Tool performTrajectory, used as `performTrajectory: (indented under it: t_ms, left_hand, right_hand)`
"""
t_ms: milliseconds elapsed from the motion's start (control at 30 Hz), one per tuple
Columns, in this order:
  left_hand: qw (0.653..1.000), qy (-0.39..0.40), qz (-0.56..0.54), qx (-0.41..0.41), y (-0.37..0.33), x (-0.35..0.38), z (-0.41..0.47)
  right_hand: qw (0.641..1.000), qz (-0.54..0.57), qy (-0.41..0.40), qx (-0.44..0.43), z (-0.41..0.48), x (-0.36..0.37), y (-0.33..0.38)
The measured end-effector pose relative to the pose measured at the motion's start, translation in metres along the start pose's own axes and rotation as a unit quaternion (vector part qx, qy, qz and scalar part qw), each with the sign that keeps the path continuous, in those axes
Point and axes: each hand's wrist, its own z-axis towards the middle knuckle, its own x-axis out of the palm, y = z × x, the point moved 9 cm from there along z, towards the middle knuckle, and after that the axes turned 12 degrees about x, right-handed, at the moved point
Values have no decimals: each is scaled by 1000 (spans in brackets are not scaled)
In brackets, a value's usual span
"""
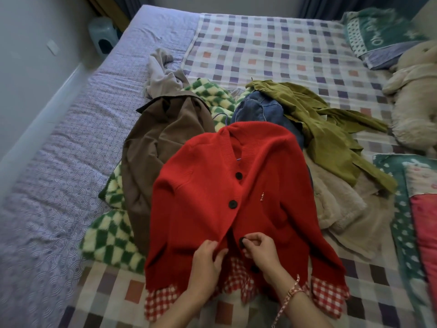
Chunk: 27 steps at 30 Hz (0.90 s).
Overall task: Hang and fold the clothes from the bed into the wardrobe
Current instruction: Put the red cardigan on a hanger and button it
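The red knitted cardigan (pixel 260 185) with gingham trim lay flat on the checked-sheet bed (pixel 260 43), its two upper buttons fastened. The right hand (pixel 262 252) pinched the third black button (pixel 242 242), and the left hand (pixel 208 259) gripped the facing edge. Nothing appeared folded or hung. A brown coat (pixel 151 150), checked fleece (pixel 111 237), blue denim (pixel 260 110) and olive shirt (pixel 331 124) lay heaped behind, awaiting attention.

The left hand (pixel 206 259) and right hand (pixel 263 250) have bare forearms. A braided red-and-pink cord bracelet (pixel 294 290) wraps the right wrist, one end trailing.
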Motion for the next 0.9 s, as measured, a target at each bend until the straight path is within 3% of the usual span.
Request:
performTrajectory:
  t_ms: [133, 233, 333, 500, 633, 800, 900]
  left_hand:
    - [972, -78, -172, -143, 6, -9, 5]
    - [956, -48, -221, -186, 6, 3, 2]
    - [954, -10, -228, -192, 2, 9, 1]
    - [989, -19, -96, -106, -21, 1, 5]
    - [995, -18, -64, -74, -32, 1, 8]
    - [994, 5, -71, -86, -29, 3, 11]
    - [979, 0, -159, -126, -20, 5, 14]
  right_hand:
    - [998, 40, 9, -37, -16, -2, 7]
    - [997, 54, 25, -58, -28, -4, 12]
    - [994, 75, 41, -69, -36, -3, 17]
    - [989, 79, 42, -115, -46, -7, 25]
    - [989, 70, 26, -128, -45, -3, 29]
    - [989, 72, 7, -126, -40, -5, 31]
    - [991, 65, 5, -120, -40, -4, 31]
